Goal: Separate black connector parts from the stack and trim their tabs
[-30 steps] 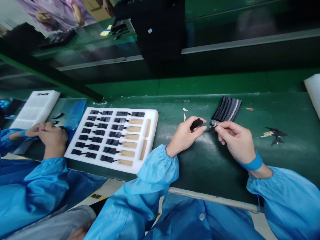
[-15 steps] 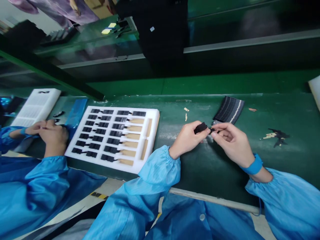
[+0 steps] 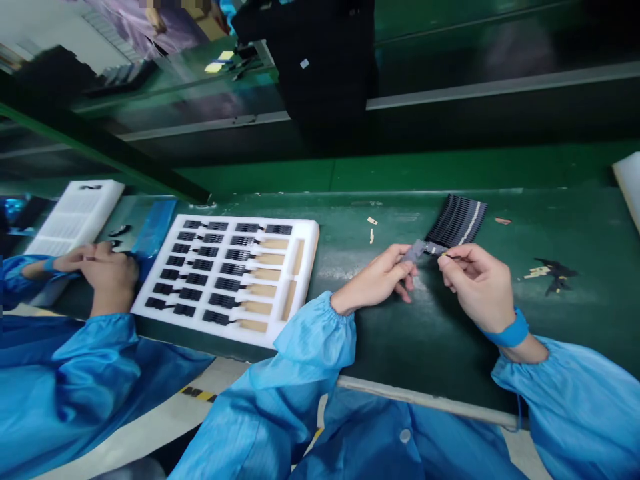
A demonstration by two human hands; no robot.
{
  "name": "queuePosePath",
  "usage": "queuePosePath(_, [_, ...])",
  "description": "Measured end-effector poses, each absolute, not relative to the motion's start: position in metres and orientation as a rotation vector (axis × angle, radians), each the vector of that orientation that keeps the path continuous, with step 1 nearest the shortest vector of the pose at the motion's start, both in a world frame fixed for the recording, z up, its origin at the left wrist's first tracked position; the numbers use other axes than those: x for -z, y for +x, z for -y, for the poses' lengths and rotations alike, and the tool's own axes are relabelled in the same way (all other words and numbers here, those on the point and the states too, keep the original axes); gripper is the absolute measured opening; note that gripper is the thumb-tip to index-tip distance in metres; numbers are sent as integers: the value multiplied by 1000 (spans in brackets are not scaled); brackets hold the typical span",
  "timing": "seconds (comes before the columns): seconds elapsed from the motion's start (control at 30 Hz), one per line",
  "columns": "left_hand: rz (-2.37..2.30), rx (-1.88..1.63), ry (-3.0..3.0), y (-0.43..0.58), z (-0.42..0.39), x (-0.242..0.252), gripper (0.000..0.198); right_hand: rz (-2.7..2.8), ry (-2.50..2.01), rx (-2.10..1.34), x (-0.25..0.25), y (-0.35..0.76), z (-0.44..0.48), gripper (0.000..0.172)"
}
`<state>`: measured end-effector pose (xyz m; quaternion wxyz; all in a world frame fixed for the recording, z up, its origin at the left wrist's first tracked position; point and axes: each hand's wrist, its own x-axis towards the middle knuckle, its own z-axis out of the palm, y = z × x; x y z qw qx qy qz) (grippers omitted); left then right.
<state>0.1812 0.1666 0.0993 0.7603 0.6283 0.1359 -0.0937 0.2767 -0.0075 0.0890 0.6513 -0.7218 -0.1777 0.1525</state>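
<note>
Grey shows on the one small part (image 3: pixel 414 251) pinched in the left hand (image 3: pixel 381 272) over the green bench (image 3: pixel 425 353). Fingers of the right hand (image 3: pixel 477 283) meet its right end; whether they grip it, I cannot tell. Just beyond lies one black ribbed stack (image 3: pixel 455 220); left of that, two pale scraps (image 3: pixel 371 236), then one foam tray (image 3: pixel 311 231) holding seven rows of black pieces (image 3: pixel 191 294).

No readable text or numbers; on the black surface (image 3: pixel 327 80), a small white label-like patch (image 3: pixel 305 63), illegible; on the floor, yellow-and-black striped marking (image 3: pixel 197 393).
</note>
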Motion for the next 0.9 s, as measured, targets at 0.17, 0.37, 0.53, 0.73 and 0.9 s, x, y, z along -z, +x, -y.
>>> queuePosePath(0.17, [-236,187,1408,185,-163,-87,35,428,-1611,-289,-82,274,7,25])
queuePosePath(0.37, [-238,125,1439,188,-163,-68,49,474,-1557,-156,-72,274,1,30])
queuePosePath(0.53, [-208,117,1482,197,-166,-57,50,565,-1524,0,-80,285,-3,32])
queuePosePath(0.73, [-230,124,1523,198,-167,-62,54,558,-1477,134,-146,315,20,39])
queuePosePath(0.9, [-207,125,1543,202,-168,-61,57,526,-1558,712,-270,393,75,56])
